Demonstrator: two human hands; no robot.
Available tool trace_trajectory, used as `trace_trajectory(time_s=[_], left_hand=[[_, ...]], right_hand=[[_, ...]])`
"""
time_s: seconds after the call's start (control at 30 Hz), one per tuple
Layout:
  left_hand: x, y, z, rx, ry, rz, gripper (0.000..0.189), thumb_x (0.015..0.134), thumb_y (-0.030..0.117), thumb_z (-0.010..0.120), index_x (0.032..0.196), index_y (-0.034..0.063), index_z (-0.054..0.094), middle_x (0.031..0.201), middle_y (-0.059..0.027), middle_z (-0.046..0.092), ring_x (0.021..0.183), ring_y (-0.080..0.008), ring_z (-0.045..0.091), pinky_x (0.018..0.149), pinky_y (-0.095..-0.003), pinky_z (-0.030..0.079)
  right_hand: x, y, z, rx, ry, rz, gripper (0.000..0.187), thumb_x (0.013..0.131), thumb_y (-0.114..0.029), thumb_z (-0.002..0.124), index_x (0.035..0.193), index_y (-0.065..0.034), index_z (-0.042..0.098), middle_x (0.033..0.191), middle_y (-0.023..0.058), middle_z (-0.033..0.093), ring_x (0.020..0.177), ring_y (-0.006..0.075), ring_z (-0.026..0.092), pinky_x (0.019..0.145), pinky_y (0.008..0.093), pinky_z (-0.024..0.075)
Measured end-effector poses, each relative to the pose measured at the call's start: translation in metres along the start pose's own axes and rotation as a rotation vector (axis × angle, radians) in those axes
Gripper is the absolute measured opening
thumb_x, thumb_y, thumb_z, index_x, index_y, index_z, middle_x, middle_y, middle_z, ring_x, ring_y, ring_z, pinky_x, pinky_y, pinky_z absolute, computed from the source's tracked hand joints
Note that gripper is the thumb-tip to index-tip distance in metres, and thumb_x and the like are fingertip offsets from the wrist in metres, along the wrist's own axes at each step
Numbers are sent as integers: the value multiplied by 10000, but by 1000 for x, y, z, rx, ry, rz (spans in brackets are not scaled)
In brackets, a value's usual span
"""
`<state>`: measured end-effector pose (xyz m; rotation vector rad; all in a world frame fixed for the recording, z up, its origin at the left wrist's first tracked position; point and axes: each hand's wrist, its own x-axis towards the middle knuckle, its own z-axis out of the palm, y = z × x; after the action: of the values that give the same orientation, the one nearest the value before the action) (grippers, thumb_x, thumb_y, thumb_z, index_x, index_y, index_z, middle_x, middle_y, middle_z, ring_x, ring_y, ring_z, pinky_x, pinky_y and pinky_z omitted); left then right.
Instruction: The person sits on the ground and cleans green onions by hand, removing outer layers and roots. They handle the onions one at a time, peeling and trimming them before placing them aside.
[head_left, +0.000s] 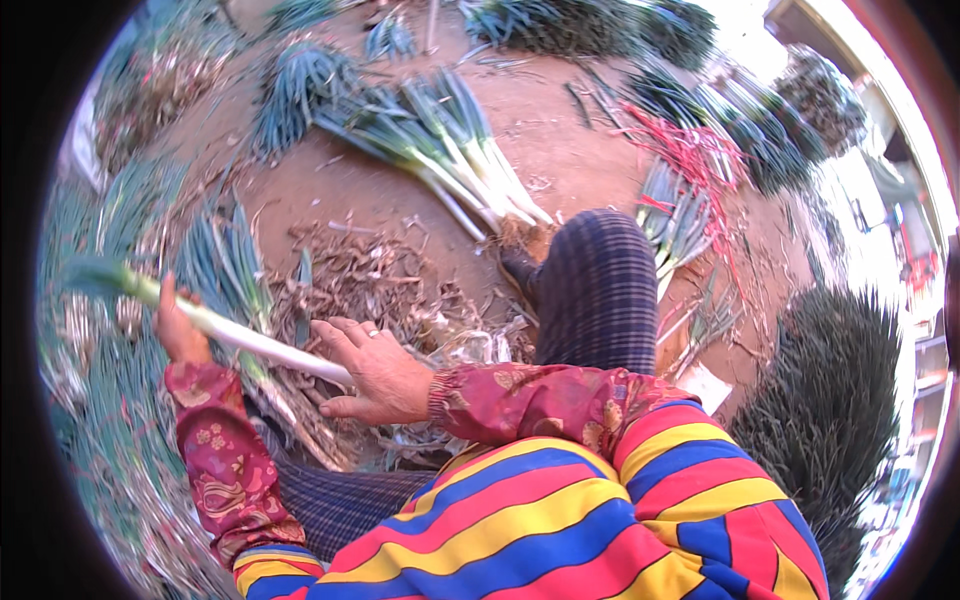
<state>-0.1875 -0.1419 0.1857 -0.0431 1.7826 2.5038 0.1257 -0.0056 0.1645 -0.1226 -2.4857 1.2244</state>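
Note:
My left hand (182, 330) is wrapped around the upper part of a long scallion (259, 341), just below its green leaves. The stalk slants down to the right, and its white lower end passes behind my right hand (384, 375). That hand wears a ring, and its fingers and thumb are spread on either side of the stalk's end; whether the palm touches it is hidden. Below the held stalk, more scallions with dirty outer skins (300, 427) lie by my leg. A heap of dry peeled leaves (375, 281) spreads beyond both hands.
Cleaned scallions (465, 165) lie with their roots by my shoe (520, 271). Red ties (694, 142) are tangled at the right, near bundled scallions (780, 135). A dense upright bundle of greens (821, 390) stands beside me. Unsorted scallions (120, 420) cover the left side.

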Motion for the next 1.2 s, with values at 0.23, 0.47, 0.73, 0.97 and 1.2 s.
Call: trace_trajectory(time_s=[0.23,0.47,0.73,0.97,1.2], left_hand=[[-202,44,302,156,-1130,111,397,878,384,565,1077,44,515,879,-66,628,745,-136,614,580,-218,441],[-195,-17,281,600,-1101,-55,288,915,314,498,1024,59,573,919,-47,644,746,-115,602,637,-255,460],[-121,-129,34,786,-543,-541,214,906,260,508,970,62,558,785,-62,636,619,-129,603,495,-244,459],[-150,-144,-48,750,-227,-777,218,896,261,521,950,54,560,765,-73,636,600,-146,602,485,-262,466],[-167,-183,-64,732,-244,-932,177,901,242,523,951,82,580,832,-83,658,712,-185,642,575,-303,492]], right_hand=[[-34,17,-122,570,457,274,213,898,-173,539,1039,-54,432,651,57,491,541,162,505,489,318,418],[-137,160,-301,816,1002,476,257,931,-190,468,1148,-59,421,724,69,523,528,154,524,433,288,466],[-359,501,-222,1227,1132,1091,285,891,-223,506,1062,4,499,750,150,593,649,292,606,551,441,473],[-351,478,-181,-267,1068,1655,471,813,-386,593,1012,41,606,929,221,633,883,360,608,807,420,473],[-374,480,-194,613,1115,1731,742,800,-544,564,1204,72,472,1208,252,510,1119,342,517,963,430,387]])
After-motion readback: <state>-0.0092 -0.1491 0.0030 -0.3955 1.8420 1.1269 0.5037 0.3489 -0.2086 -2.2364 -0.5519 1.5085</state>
